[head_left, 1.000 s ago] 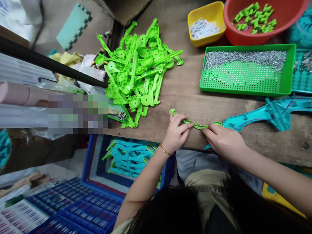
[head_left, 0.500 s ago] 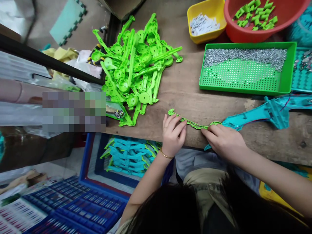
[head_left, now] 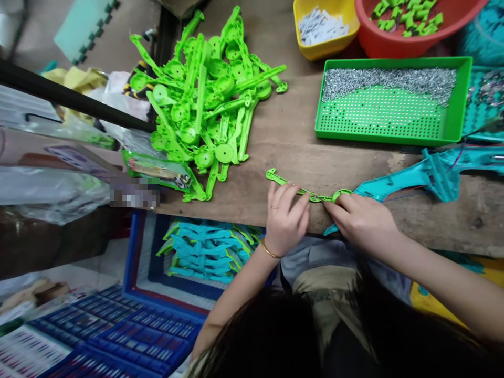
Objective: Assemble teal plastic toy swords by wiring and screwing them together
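On the wooden table edge in front of me lies a long, thin bright-green plastic arm (head_left: pixel 276 177) with a hooked tip. A round green end of it meets a larger teal plastic piece (head_left: pixel 397 181), along which a thin wire runs. My left hand (head_left: pixel 287 218) bends its fingers over the middle of the green arm and grips it. Thumb and fingers of my right hand (head_left: pixel 360 218) close on the arm near its round end, where it joins the teal piece. The fingers hide part of that joint. A thin dark line, perhaps wire, shows along the arm.
Similar green arms lie in a heap (head_left: pixel 212 100) at the left. Behind are a green tray (head_left: pixel 389 137) of small metal parts, a yellow bowl (head_left: pixel 325 48) of white pieces and a red basin (head_left: pixel 397 47). A blue crate (head_left: pixel 136 262) of teal-green pieces stands below.
My left hand has slid a little to the right along the green arm, nearer my right hand. The right hand keeps its hold. The whole view has shifted slightly.
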`<state>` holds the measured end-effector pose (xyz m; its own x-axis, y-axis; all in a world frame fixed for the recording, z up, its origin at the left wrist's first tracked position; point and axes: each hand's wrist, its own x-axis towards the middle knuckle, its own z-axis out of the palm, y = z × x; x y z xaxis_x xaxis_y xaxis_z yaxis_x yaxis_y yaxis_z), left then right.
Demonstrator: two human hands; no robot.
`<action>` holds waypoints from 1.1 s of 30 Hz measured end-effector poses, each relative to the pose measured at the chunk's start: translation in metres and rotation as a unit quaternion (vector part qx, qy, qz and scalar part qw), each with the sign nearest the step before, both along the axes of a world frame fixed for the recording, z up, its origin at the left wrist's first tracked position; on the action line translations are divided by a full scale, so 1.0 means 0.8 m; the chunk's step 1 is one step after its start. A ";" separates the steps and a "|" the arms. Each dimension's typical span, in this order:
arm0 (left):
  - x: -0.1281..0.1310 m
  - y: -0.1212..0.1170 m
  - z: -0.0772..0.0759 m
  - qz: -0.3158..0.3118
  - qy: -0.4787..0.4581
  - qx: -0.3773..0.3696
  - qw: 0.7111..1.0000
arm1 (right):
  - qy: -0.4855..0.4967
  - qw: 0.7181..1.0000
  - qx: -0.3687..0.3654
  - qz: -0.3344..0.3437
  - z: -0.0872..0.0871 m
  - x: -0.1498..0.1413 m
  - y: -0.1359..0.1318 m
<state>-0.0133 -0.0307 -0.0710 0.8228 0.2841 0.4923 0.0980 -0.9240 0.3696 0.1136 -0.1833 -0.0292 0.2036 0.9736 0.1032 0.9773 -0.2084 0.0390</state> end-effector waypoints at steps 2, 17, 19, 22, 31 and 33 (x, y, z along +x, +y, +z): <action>0.007 -0.016 0.000 -0.042 -0.011 -0.024 0.999 | 0.007 1.000 -0.006 -0.003 0.001 0.002 0.000; 0.014 -0.026 -0.021 -0.072 -0.033 -0.019 0.997 | 0.202 0.954 -0.038 -0.217 0.019 0.032 0.008; 0.015 -0.027 -0.021 -0.070 -0.025 -0.006 0.997 | 0.148 0.963 -0.054 -0.219 0.018 0.025 0.013; 0.015 -0.028 -0.020 -0.067 -0.016 0.003 0.998 | 0.076 0.974 -0.069 -0.200 0.016 0.016 0.018; 0.014 -0.026 -0.022 -0.073 -0.007 -0.011 0.997 | 0.276 0.944 -0.015 -0.178 0.032 0.064 -0.014; 0.014 -0.026 -0.023 -0.074 -0.009 -0.016 0.997 | 0.237 0.954 -0.010 -0.183 0.031 0.071 -0.020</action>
<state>-0.0023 -0.0512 -0.0893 0.8475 0.1768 0.5005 -0.0451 -0.9155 0.3997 0.1704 -0.1990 -0.0048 0.5500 0.8289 -0.1022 0.7477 -0.5432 -0.3819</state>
